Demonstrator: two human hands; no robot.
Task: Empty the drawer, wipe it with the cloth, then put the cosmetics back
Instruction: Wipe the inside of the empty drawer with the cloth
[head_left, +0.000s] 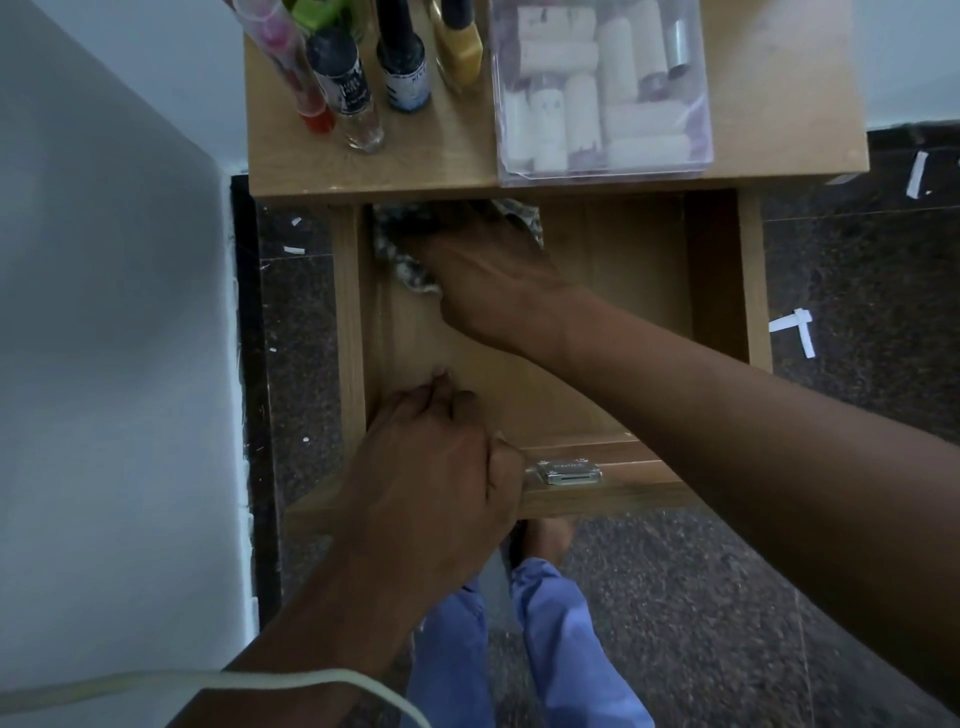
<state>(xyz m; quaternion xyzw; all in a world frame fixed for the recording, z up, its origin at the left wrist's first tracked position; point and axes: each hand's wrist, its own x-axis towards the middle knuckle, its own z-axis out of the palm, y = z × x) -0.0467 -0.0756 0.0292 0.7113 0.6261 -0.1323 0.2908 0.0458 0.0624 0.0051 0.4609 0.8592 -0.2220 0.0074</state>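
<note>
The wooden drawer (639, 291) is pulled out below the cabinet top, and nothing but the cloth lies inside it. My right hand (488, 280) presses a patterned cloth (410, 273) against the drawer's back left corner; most of the cloth is hidden under the hand. My left hand (436, 467) grips the drawer's front left edge, fingers curled over the rim. On the cabinet top (452, 150) stand several cosmetic bottles: a dark-capped one (343, 88), a second dark one (405, 67) and a yellow one (460, 44). Beside them is a clear box (602, 88) of white tubes.
A white wall (114, 364) runs close along the left. Dark speckled floor (857, 291) with white paper scraps surrounds the cabinet. A metal lock plate (563, 472) sits on the drawer front. My blue trouser legs (550, 639) are below, and a white cable (208, 680) crosses the bottom left.
</note>
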